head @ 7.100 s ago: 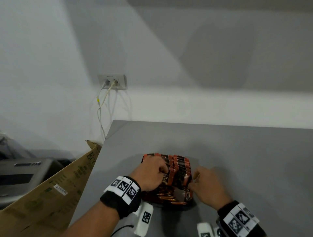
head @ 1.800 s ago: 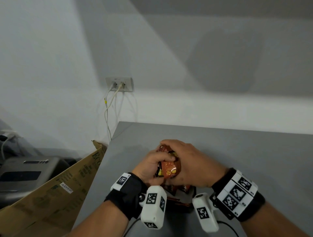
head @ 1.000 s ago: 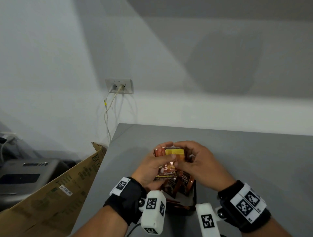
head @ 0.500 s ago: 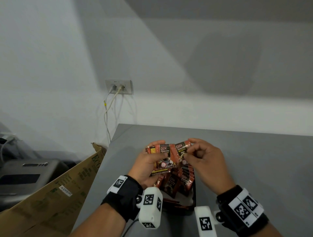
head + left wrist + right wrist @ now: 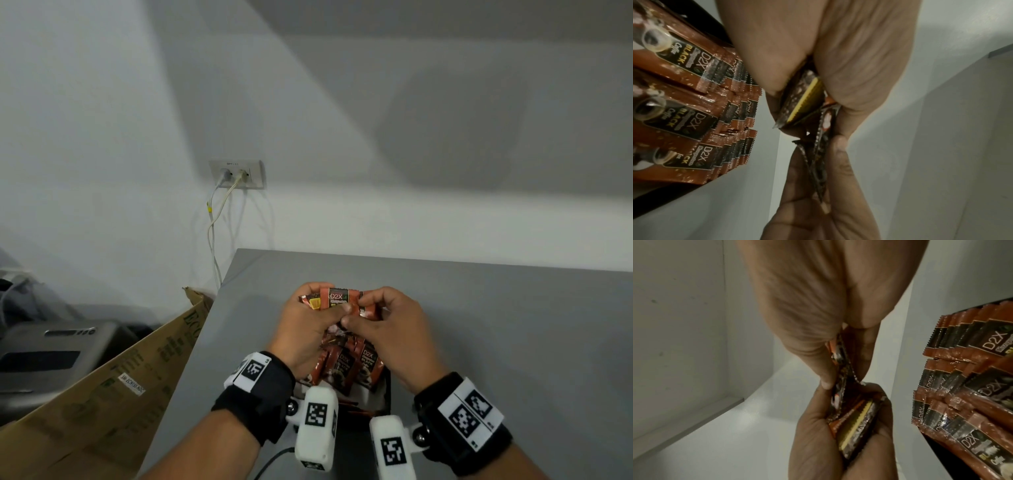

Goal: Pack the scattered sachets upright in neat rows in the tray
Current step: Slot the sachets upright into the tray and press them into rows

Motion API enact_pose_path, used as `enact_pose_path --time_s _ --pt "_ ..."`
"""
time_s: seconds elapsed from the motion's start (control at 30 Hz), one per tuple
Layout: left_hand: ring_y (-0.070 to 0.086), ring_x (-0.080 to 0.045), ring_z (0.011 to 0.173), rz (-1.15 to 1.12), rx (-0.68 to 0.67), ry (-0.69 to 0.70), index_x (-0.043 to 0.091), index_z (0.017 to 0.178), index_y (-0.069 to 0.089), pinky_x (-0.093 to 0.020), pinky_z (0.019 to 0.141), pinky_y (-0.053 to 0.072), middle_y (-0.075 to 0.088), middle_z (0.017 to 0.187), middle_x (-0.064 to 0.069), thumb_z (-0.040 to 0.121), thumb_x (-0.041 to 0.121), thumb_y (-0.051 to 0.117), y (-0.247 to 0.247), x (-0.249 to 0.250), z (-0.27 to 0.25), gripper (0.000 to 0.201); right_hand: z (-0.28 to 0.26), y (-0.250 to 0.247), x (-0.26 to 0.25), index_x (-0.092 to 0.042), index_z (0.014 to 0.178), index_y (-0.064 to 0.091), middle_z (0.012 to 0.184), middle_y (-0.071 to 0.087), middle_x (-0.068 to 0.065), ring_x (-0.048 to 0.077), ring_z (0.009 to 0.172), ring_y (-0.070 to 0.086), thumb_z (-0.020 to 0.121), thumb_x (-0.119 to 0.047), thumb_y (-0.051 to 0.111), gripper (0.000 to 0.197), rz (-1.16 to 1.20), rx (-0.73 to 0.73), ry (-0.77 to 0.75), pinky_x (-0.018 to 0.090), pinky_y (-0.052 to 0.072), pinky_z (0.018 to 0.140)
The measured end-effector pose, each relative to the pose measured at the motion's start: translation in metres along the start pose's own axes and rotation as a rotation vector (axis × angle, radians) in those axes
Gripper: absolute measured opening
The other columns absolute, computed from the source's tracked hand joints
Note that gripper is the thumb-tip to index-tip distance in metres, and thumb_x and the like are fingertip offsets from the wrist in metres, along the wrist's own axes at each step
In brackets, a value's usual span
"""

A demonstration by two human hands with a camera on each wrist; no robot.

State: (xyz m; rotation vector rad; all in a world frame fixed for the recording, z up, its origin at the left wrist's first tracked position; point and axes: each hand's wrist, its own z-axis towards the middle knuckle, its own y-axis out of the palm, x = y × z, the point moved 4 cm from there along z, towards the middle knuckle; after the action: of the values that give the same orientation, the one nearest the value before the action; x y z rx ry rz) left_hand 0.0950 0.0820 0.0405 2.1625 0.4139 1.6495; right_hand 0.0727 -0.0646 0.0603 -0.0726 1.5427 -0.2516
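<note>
Brown-and-black "D2X" coffee sachets [image 5: 346, 366] stand in rows in a black tray [image 5: 387, 394] on the grey table. Above the tray's far end, my left hand [image 5: 308, 318] grips a small bundle of sachets [image 5: 337, 299], one showing a yellow panel. My right hand [image 5: 373, 315] pinches one sachet of that bundle between thumb and fingers. In the left wrist view the bundle [image 5: 805, 97] sits edge-on in the left palm, with the tray rows [image 5: 684, 113] at left. The right wrist view shows the pinched sachet [image 5: 840, 369] and the tray rows [image 5: 972, 386].
Grey table [image 5: 496, 325] stretches right and toward the wall. A cardboard box [image 5: 113, 387] leans at the table's left edge, with a grey machine [image 5: 51, 353] beyond it. A wall socket with cables [image 5: 236, 174] is behind.
Half a second ago the held sachets were fanned out between the hands; now the hands have closed together and the bundle is gathered tighter. Earlier still, both hands were down in the tray.
</note>
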Motion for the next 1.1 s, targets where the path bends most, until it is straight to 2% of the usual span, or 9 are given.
enact_pose_path --time_s 0.1,0.2,0.27,0.33,0.43,0.57,0.77,0.97,1.1 --pt "0.068 -0.041 0.091 -0.022 0.006 -0.049 -0.003 0.122 0.055 -0.048 0.079 0.057 0.066 0.115 -0.035 0.084 0.009 0.072 0.001 -0.001 -0.003 0.043 0.004 0.0 0.003 -0.017 0.097 0.059 0.081 0.073 0.001 0.013 0.072 0.069 0.075 -0.002 0.084 0.036 0.011 -0.019 0.001 0.032 0.058 0.066" --pt "0.066 -0.034 0.078 -0.13 -0.015 -0.126 0.001 0.125 0.056 -0.039 0.066 0.056 0.069 0.103 -0.031 0.091 -0.004 0.047 -0.003 -0.004 -0.004 0.035 0.007 -0.01 0.006 -0.028 0.116 0.052 0.093 0.077 -0.001 0.014 0.087 0.073 0.083 0.001 0.075 0.05 0.022 -0.007 0.033 0.034 0.059 0.078" --pt "0.067 -0.036 0.08 -0.202 0.005 -0.17 0.003 0.126 0.053 -0.043 0.07 0.058 0.067 0.097 -0.028 0.087 -0.009 0.037 -0.008 -0.006 -0.004 0.044 0.01 -0.021 0.008 -0.028 0.113 0.06 0.098 0.076 -0.002 0.016 0.093 0.072 0.087 0.001 0.068 0.04 0.055 0.042 0.048 0.04 0.059 0.085" --pt "0.069 -0.04 0.088 -0.213 -0.004 -0.155 0.003 0.128 0.052 -0.049 0.076 0.059 0.065 0.102 -0.031 0.088 -0.014 0.041 -0.007 -0.006 -0.005 0.045 0.011 -0.032 0.011 -0.025 0.103 0.064 0.098 0.075 0.001 0.021 0.092 0.073 0.091 0.002 0.062 0.03 0.073 0.067 0.076 0.049 0.059 0.088" --pt "0.07 -0.042 0.092 -0.18 -0.012 -0.1 0.003 0.128 0.054 -0.05 0.077 0.059 0.064 0.108 -0.034 0.083 -0.016 0.057 -0.001 -0.007 -0.007 0.049 0.008 -0.04 0.017 -0.025 0.108 0.056 0.098 0.075 0.012 0.029 0.087 0.074 0.094 0.003 0.055 0.031 0.107 0.038 0.121 0.057 0.06 0.082" --pt "0.071 -0.04 0.094 -0.134 0.015 -0.042 0.004 0.125 0.058 -0.046 0.074 0.061 0.067 0.112 -0.032 0.086 -0.01 0.063 0.008 -0.012 -0.008 0.042 0.001 -0.044 0.02 -0.052 0.12 0.049 0.094 0.074 0.015 0.041 0.079 0.072 0.095 0.004 0.05 0.061 0.063 -0.09 0.118 0.051 0.061 0.064" --pt "0.071 -0.038 0.085 -0.055 0.082 0.027 0.006 0.117 0.062 -0.046 0.074 0.06 0.072 0.099 -0.022 0.087 -0.008 0.068 0.012 -0.016 -0.013 0.034 -0.008 -0.048 0.016 -0.016 0.083 0.079 0.105 0.076 0.004 0.027 0.091 0.073 0.094 0.007 0.051 0.038 0.086 -0.14 0.126 0.044 0.061 0.063" --pt "0.073 -0.027 0.084 0.16 0.038 0.277 0.009 0.103 0.065 -0.04 0.08 0.059 0.076 0.09 -0.011 0.089 -0.001 0.069 0.016 0.011 -0.017 0.017 -0.012 -0.037 0.016 -0.007 0.084 0.077 0.091 0.071 0.025 0.029 0.067 0.069 0.077 0.011 0.075 0.02 0.149 -0.166 0.209 0.035 0.056 0.055" --pt "0.069 -0.007 0.074 0.495 -0.073 0.455 0.024 0.082 0.068 -0.023 0.073 0.053 0.072 0.077 0.009 0.085 0.0 0.075 0.016 0.033 -0.019 0.026 -0.013 -0.018 0.011 0.0 0.086 0.073 0.086 0.071 0.021 0.024 0.064 0.069 0.08 0.007 0.074 0.01 0.283 -0.166 0.292 0.031 0.053 0.05"
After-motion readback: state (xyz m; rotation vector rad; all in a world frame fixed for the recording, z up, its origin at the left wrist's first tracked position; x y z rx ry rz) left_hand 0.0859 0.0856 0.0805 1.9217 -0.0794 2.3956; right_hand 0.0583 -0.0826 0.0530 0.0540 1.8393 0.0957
